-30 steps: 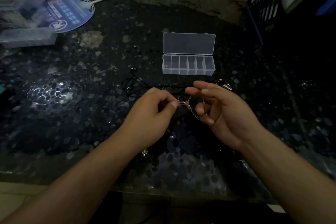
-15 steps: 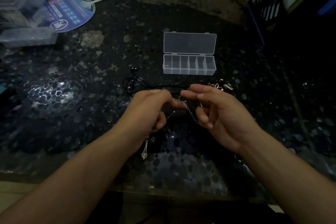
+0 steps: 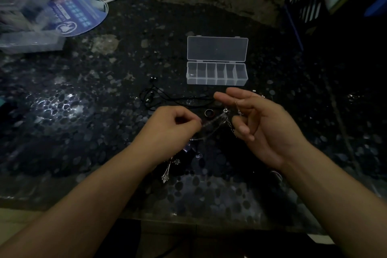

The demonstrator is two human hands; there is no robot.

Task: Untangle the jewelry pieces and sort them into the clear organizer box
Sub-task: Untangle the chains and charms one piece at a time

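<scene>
A thin silver chain (image 3: 215, 120) stretches between my two hands above the dark speckled table. My left hand (image 3: 171, 130) pinches its left end with curled fingers. My right hand (image 3: 255, 123) holds the clasp end, chain links hanging over its curled fingers. A silver pendant (image 3: 166, 174) dangles below my left wrist. A small ring (image 3: 209, 113) lies on the table between the hands. A black cord necklace (image 3: 165, 98) lies behind them. The clear organizer box (image 3: 216, 73) stands open further back, with a small piece in its leftmost compartment.
A blue hand fan (image 3: 79, 14) and clear plastic containers (image 3: 27, 27) sit at the far left. A dark crate (image 3: 314, 2) stands at the far right. More small silver pieces (image 3: 261, 96) lie behind my right hand. The table's front edge (image 3: 188, 220) runs below my forearms.
My hands have drawn apart, stretching the chain between them. The left hand pulled back toward me and left, and the ring now shows on the table.
</scene>
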